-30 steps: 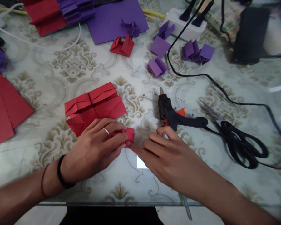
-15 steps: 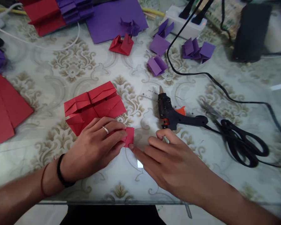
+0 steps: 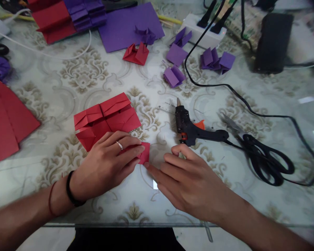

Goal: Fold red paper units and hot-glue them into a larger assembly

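A small folded red paper piece [image 3: 144, 153] lies on the table, mostly covered by my left hand [image 3: 110, 153]. My left fingers are together and bent over it, holding it down. At its lower right corner rests the index fingertip of my right hand [image 3: 183, 177]. The other right fingers curl loosely apart, gripping nothing that shows; the thumb is hidden. Just beyond my left hand lies a larger folded red paper piece [image 3: 107, 116], partly covered by that hand. A black hot glue gun [image 3: 187, 125] with an orange trigger lies beyond my right hand.
Black-handled scissors [image 3: 264, 157] lie at right, crossed by the black cord [image 3: 230, 85]. Several folded purple pieces [image 3: 174, 75] and a small red one [image 3: 136, 54] sit farther back. A power strip [image 3: 202, 29] and a dark phone-like slab [image 3: 274, 43] stand behind. Red sheets [image 3: 7, 122] lie left.
The camera view has shifted slightly. Both hands keep nearly the same place and pose on the small red paper piece.
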